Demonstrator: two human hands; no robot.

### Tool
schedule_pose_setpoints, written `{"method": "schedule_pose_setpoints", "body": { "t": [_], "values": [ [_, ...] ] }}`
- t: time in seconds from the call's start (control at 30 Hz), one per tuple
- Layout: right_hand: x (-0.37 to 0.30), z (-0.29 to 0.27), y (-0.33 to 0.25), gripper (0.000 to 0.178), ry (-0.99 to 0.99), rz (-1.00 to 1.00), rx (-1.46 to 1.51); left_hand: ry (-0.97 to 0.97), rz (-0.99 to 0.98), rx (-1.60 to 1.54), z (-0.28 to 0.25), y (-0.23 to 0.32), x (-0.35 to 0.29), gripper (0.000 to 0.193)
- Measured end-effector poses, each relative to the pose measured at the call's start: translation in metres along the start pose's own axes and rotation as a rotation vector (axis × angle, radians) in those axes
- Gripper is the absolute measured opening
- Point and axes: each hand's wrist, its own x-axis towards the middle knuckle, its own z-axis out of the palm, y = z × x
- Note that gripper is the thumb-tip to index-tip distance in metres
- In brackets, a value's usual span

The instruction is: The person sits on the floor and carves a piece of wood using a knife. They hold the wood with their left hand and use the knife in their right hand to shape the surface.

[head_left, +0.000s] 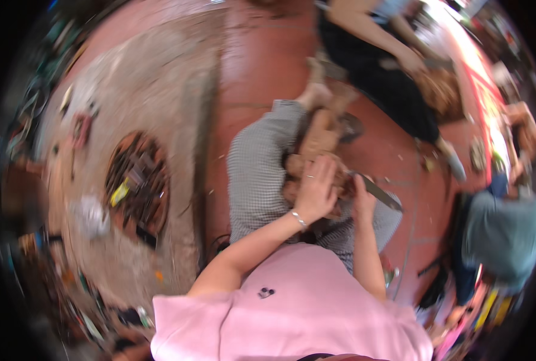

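Left hand (317, 188): fingers straight, laid over the brown carved wooden piece (319, 133), not curled round it; probably keeps it from rocking. Right hand (363, 200): fingers closed round a long grey flat-bladed tool (382, 194), close beside the wood. Exact grip blurred; whether the tool touches the wood, cannot tell.

Wooden piece sits in the lap between the grey checked trouser legs (259, 156), likely so the thighs brace it. Long axis runs away from the torso, tilting slightly right; lumpy end near the left hand, slimmer end toward the bare foot (316, 93). Blade points right and a little back toward the body, over the right thigh.

Farther left, above the red tiled floor (268, 60), a grey-brown slab (180, 114); on it, nearer its right edge than its left, a round brown tray (167, 204) of dark long tools (141, 165), presumably kept within reach. Upper right: co-worker's hand (412, 62) by another brown wooden block (441, 93).
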Motion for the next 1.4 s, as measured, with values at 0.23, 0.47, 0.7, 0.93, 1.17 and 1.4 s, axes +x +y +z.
{"method": "schedule_pose_setpoints", "body": {
  "t": [0.23,0.47,0.7,0.93,1.17,1.4],
  "values": [
    [0.017,-0.030,0.028,0.031,-0.110,0.180,0.155,0.110,0.027,-0.132,0.003,-0.001,-0.013,0.054],
    [0.010,-0.012,-0.001,0.024,-0.041,-0.172,-0.156,0.176,-0.009,-0.209,0.027,-0.002,-0.015,0.053],
    [0.002,0.017,-0.030,0.025,-0.087,-0.443,-0.387,0.311,0.108,-0.207,0.011,0.002,-0.017,0.053],
    [0.005,0.036,-0.030,0.032,-0.245,-0.612,-0.505,0.395,0.082,-0.230,0.013,-0.005,-0.014,0.048],
    [0.002,0.031,-0.038,0.016,-0.292,-0.527,-0.467,0.180,-0.023,-0.295,-0.002,-0.004,-0.009,0.044],
    [-0.002,0.038,-0.035,0.014,-0.233,-0.522,-0.401,0.096,-0.016,-0.328,0.002,-0.003,-0.012,0.065]
  ]
}}
